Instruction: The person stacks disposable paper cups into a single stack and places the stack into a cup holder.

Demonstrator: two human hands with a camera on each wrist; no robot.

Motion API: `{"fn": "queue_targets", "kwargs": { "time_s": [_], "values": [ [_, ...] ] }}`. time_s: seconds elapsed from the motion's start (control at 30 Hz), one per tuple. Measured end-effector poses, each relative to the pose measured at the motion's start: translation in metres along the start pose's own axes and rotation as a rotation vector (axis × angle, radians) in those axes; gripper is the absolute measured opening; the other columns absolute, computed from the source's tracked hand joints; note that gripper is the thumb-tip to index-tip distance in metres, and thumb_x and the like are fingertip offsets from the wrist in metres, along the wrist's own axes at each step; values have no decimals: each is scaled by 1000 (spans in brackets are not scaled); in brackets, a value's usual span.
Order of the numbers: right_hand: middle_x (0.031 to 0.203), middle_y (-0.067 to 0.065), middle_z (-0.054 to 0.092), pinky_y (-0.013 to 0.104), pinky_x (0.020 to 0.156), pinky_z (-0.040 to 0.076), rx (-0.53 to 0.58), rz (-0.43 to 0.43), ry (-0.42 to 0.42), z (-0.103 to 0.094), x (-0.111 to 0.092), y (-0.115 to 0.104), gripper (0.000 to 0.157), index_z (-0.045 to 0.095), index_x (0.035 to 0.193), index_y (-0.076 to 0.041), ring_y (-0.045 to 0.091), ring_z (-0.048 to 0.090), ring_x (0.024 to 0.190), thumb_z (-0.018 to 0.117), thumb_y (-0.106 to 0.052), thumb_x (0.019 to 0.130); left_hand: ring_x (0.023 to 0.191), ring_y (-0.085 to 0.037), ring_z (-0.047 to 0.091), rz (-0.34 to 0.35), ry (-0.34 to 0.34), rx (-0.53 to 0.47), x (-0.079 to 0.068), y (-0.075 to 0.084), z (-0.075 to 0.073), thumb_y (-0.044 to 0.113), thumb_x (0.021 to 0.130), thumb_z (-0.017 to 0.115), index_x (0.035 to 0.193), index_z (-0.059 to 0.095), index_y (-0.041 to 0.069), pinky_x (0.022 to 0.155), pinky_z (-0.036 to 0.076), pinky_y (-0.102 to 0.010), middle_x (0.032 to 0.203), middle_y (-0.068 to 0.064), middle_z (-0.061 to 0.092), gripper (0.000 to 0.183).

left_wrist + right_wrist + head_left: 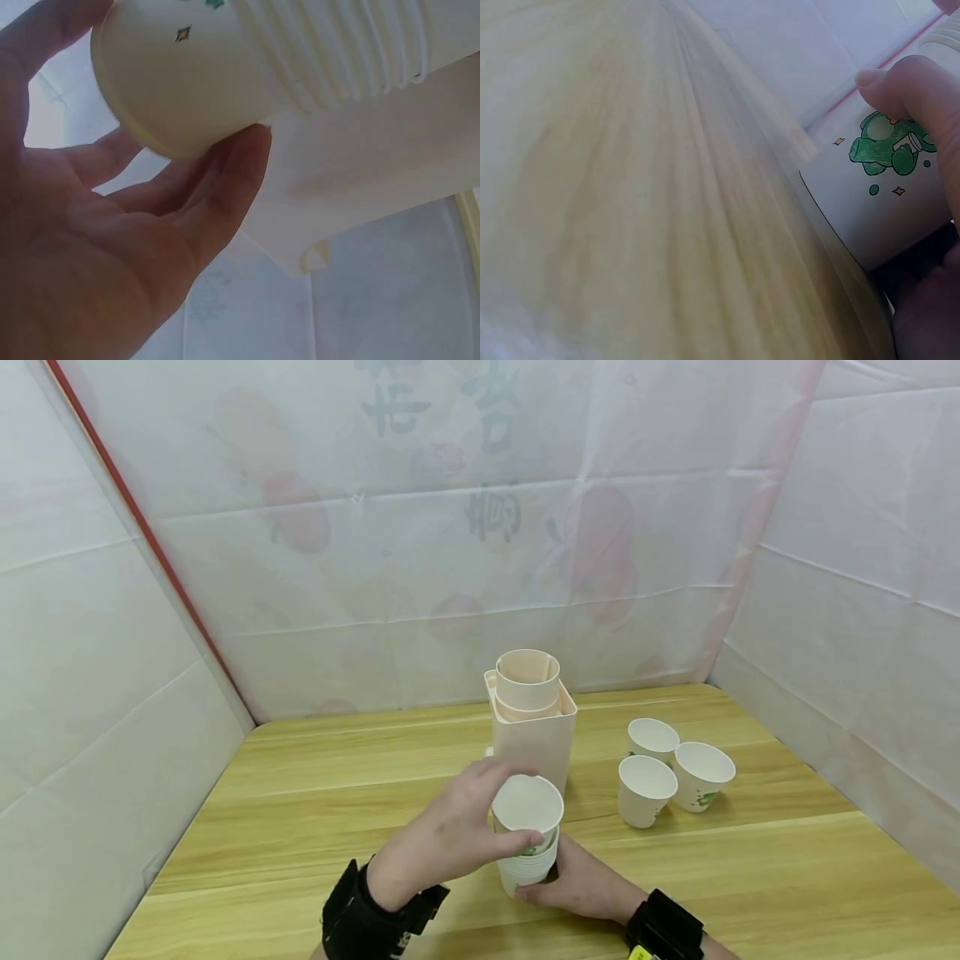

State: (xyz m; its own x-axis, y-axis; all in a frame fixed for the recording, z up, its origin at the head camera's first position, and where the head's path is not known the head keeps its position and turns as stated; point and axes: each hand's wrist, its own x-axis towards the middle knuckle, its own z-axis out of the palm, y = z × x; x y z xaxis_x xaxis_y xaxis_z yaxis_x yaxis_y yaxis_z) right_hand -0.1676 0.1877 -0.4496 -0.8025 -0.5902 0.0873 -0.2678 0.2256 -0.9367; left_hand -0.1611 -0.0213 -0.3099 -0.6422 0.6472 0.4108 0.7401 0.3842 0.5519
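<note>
A stack of white paper cups (516, 875) stands on the wooden table, nested rim over rim. My left hand (457, 831) pinches the top cup (528, 806) near its rim, thumb on the near side and fingers round the far side. That cup sits higher than the close-packed rims (337, 56) below it, as the left wrist view shows. Low on the stack, my right hand (588, 881) grips the side. In the right wrist view its thumb lies across the bottom cup (855, 214), which has a green print.
Right behind the stack stands a beige square container (532, 747) with a round beige cylinder (528, 681) in its top. Three separate paper cups (647, 789) stand upright in a cluster to the right. White printed sheets (420, 568) wall the table's back and sides.
</note>
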Motion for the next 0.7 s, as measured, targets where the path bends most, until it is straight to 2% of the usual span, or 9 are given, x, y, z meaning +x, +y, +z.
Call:
{"fn": "queue_targets", "kwargs": {
  "time_s": [0.2,0.43,0.53,0.7],
  "values": [
    [126,2,45,32,94,39,13,-23,5,1,0,2,65,29,132,-26,22,46,111,70,-22,81,96,-13,50,40,-60,47,0,-5,3,37,77,72,123,47,19,79,45,-23,112,-1,53,55],
    [123,5,47,31,93,39,1,-68,-10,0,2,5,60,33,130,-19,23,46,108,68,-17,81,97,-12,51,62,-114,46,0,-10,4,32,74,76,122,48,17,80,45,-23,112,-2,54,57],
    [123,5,47,31,92,39,4,-67,-8,0,1,4,60,34,130,-20,23,47,108,69,-18,81,99,-12,50,51,-148,34,-1,-13,4,34,74,76,122,47,18,82,45,-24,114,-2,54,59],
    [123,5,46,32,93,39,18,-52,1,0,0,1,62,33,130,-22,23,46,109,70,-20,80,105,-9,47,-21,-209,-26,-1,-19,4,43,73,74,125,46,21,87,43,-27,118,2,51,63]
  ]
}}
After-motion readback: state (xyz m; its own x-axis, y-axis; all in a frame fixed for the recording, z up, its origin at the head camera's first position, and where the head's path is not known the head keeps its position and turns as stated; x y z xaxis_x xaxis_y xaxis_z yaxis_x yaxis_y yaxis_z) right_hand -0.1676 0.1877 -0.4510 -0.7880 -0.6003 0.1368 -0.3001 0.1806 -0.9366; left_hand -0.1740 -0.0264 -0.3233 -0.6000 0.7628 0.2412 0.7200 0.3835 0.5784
